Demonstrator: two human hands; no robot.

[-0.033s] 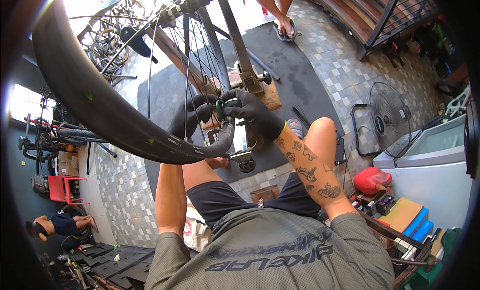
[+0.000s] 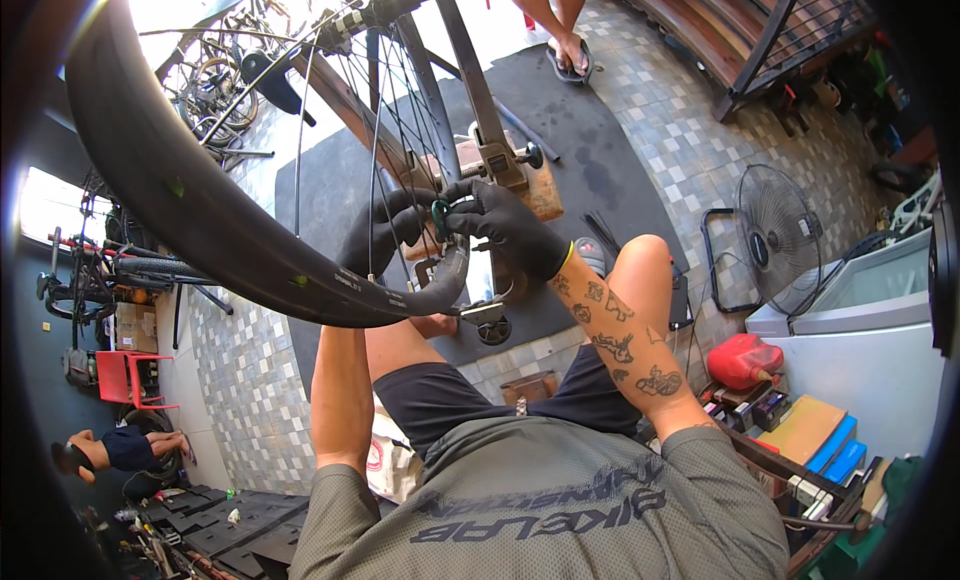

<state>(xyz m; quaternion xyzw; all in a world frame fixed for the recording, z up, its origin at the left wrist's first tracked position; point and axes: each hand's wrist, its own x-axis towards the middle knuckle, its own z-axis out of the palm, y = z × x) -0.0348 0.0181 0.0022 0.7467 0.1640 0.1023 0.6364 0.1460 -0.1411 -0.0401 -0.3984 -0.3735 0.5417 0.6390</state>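
Head view — green tool (image 2: pixel 440 216) between left grip (image 2: pixel 385 227) and right grip (image 2: pixel 508 228), right clamped on it, left's hold unclear

Tiled floor (image 2: pixel 240 390), right edge: black fan (image 2: pixel 762 248) beside white chest freezer (image 2: pixel 870 325); red jug (image 2: pixel 745 362) near freezer. Left edge: red chair (image 2: pixel 130 378), cardboard box (image 2: pixel 140 328). Far left: parked bicycles (image 2: pixel 215 88). Dark mat (image 2: pixel 610 170), far edge: another person's sandalled foot (image 2: pixel 571 58).
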